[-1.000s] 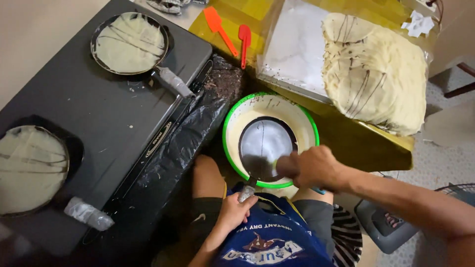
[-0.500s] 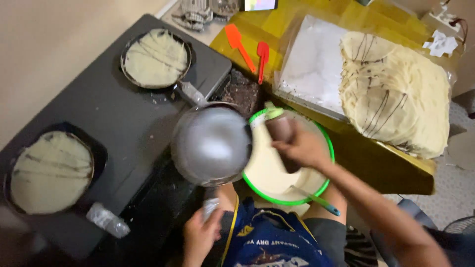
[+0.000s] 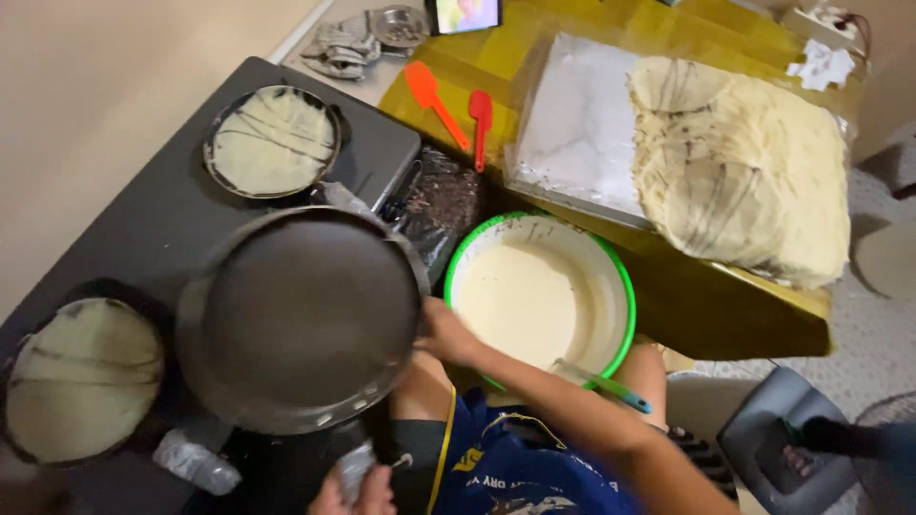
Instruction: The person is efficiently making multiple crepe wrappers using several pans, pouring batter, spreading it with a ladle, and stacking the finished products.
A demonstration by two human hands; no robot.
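My left hand (image 3: 355,488) grips the cloth-wrapped handle of a dark round pan (image 3: 301,319), held above the black stove (image 3: 143,238); the pan's inside looks bare and grey. My right hand (image 3: 444,334) rests against the pan's right rim, over the left edge of a green-rimmed bowl (image 3: 625,286) of pale batter. Its fingers are partly hidden by the pan, so I cannot tell what they hold. A teal-handled ladle (image 3: 603,383) lies in the bowl's near side.
Two more pans with thin crepes sit on the stove, one far (image 3: 272,141), one near left (image 3: 81,377). A stack of cooked crepes (image 3: 744,162) lies on a white-lined tray (image 3: 582,124). Orange (image 3: 434,100) and red (image 3: 480,119) spatulas lie on the yellow table.
The pan went from over the bowl to the left, above the stove, and now fills the view's middle. My right hand moved from above the batter to the pan's rim.
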